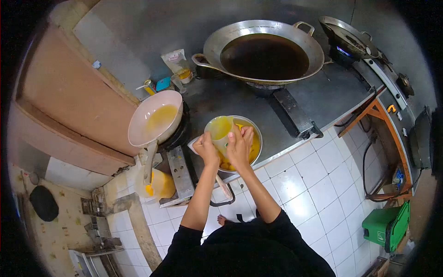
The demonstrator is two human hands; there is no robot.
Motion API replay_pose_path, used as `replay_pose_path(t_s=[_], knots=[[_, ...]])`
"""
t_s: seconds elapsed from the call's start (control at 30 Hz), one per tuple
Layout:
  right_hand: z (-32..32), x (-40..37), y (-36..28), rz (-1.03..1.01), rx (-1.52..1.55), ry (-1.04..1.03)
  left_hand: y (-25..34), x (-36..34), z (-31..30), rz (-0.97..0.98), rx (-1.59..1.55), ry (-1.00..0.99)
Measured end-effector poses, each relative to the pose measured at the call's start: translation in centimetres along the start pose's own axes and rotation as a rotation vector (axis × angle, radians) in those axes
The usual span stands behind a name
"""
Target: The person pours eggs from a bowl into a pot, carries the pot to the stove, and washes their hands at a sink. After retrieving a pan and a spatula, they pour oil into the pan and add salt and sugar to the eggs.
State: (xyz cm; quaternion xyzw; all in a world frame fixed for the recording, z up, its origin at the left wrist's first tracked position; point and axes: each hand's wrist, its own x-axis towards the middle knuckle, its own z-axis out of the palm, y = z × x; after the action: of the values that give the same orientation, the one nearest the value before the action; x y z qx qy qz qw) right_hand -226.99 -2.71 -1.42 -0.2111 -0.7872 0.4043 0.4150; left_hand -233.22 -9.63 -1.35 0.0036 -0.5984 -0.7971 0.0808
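White tiled floor, grey steel counter. Left hand and right hand clasp yellow plastic jug over steel bowl rim. Jug tilted, mouth up toward camera. Beyond: 1 wok, dark oil.

Grey steel counter bearing a wide wok, pale pan and metal bowl.

Left hand and right hand seemingly grip jug.
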Motion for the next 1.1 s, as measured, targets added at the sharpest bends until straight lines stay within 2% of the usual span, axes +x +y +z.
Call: replay_pose_path(t_s=[0.17, 0.23, 0.33, 0.47, 0.53, 0.63, 0.7, 0.77, 0.8, 0.97, 1.1], knots=[[-0.8, 1.6, 1.2, -0.019, 0.046, -0.083, 0.1, 0.0, 0.4, -0.081, -0.077, -0.041], [-1.0, 1.4, 1.2, -0.018, 0.010, -0.091, -0.8, 0.7, 0.0, -0.009, -0.102, -0.136], [-1.4, 0.4, 1.1, -0.074, -0.085, -0.065, -0.3, 0.5, 1.0, 0.012, -0.084, -0.009], [-2.4, -1.1, 2.0, -0.066, -0.174, -0.128, -0.1, 0.5, 1.2, 0.014, -0.052, 0.039], [-3.4, -2.0, 3.3, -0.132, -0.405, -0.331, 0.3, 1.1, 1.2, -0.008, -0.114, 0.056], [-5.5, -5.0, 5.2, -0.200, -0.525, -0.442, 0.8, 2.8, 0.6, -0.077, -0.164, 0.049], [-7.1, -6.0, 5.4, -0.166, -0.508, -0.492, 0.9, 3.3, 0.4, -0.086, -0.164, 0.025], [-8.5, -7.0, 6.0, -0.309, -0.592, -0.538, 0.6, 3.7, -0.2, -0.096, -0.158, -0.008], [-9.1, -7.2, 6.6, -0.299, -0.588, -0.569, 0.2, 3.9, -0.4, -0.094, -0.145, -0.035], [-12.4, -7.3, 6.6, -0.364, -0.694, -0.552, -0.1, 3.7, -0.8, -0.075, -0.086, -0.078], [-13.9, -6.5, 5.4, -0.395, -0.710, -0.570, 0.5, 4.1, -0.4, -0.144, -0.189, -0.034]])
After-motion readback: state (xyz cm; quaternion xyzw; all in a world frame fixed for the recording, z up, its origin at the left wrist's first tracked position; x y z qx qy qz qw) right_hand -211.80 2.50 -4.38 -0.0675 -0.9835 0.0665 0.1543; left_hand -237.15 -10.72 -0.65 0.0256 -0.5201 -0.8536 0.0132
